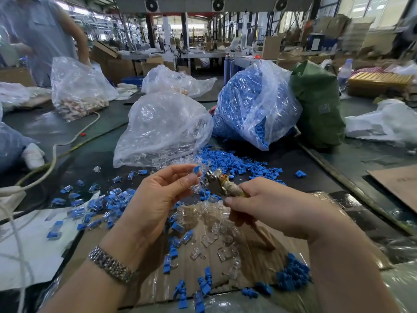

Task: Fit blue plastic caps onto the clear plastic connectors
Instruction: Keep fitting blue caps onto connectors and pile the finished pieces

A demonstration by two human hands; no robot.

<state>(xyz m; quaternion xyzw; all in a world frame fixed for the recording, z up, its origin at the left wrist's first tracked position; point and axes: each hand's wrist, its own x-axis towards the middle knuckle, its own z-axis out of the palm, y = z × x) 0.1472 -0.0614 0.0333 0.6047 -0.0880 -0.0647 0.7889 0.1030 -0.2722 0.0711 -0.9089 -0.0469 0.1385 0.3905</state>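
Your left hand (pixel 158 195) is pinching a clear connector with a blue cap (pixel 196 170) while your right hand (pixel 268 206) is gripping a small hammer (pixel 222 185) above the bench (pixel 293 159).

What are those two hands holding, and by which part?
Left hand pinches a blue plastic cap by its lower end at the fingertips. Right hand grips a small metal-headed hammer by its wooden handle.

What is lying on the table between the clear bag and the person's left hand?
Loose blue caps and clear connectors, spilled from the clear bag toward the left hand, per the head view.
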